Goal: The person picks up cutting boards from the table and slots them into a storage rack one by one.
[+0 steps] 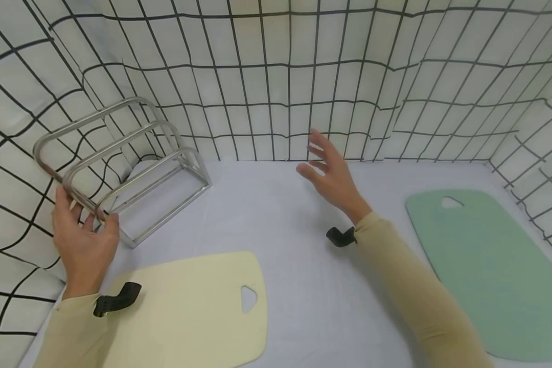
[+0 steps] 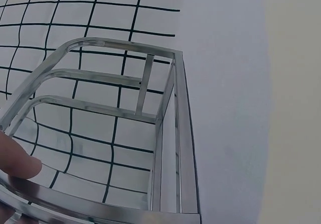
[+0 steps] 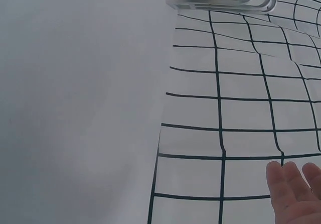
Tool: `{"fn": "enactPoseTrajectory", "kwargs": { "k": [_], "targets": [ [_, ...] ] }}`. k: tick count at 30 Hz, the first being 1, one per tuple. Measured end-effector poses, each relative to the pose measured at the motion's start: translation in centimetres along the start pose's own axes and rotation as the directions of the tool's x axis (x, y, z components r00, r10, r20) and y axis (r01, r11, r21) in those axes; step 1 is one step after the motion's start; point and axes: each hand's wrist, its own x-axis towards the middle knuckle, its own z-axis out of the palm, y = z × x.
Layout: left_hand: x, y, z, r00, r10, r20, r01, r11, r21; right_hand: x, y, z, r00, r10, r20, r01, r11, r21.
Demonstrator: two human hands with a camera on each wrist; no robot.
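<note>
A silver metal rack (image 1: 170, 214) with several rounded loops stands at the left of the white surface. My left hand (image 1: 85, 245) grips its near left uprights, thumb on one side and fingers behind. In the left wrist view, the thumb (image 2: 19, 158) lies against a metal bar, and the other fingers are mostly cut off. My right hand (image 1: 333, 176) is raised over the middle of the surface, apart from the rack, holding nothing. Its fingers (image 3: 281, 189) are extended and slightly bent in the right wrist view.
A pale yellow cutting board (image 1: 188, 306) lies flat at the front left, partly under the left forearm. To the right lies a green cutting board (image 1: 487, 266), beside the right forearm. White cloth walls with a black grid (image 1: 276, 82) enclose the back and sides.
</note>
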Motion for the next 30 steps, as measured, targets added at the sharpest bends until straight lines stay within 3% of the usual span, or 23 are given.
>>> {"fn": "enactPoseTrajectory", "kwargs": {
  "k": [9,21,30],
  "targets": [
    [-0.1,-0.6,0.0,0.999,-0.013,0.044,0.014,1.0,-0.016,0.8,0.2,1.8,0.999,0.042,0.021,-0.041,0.999,-0.022],
    [0.2,-1.2,-0.4,0.998,0.015,0.053,-0.013,0.999,-0.035,1.0,1.0,4.5,0.996,-0.008,0.093,0.007,1.0,0.015],
    [0.4,-1.4,-1.2,0.984,-0.103,0.146,0.131,0.971,-0.201,1.2,1.5,6.0,0.991,-0.014,0.132,0.011,1.0,0.021]
  ]
}}
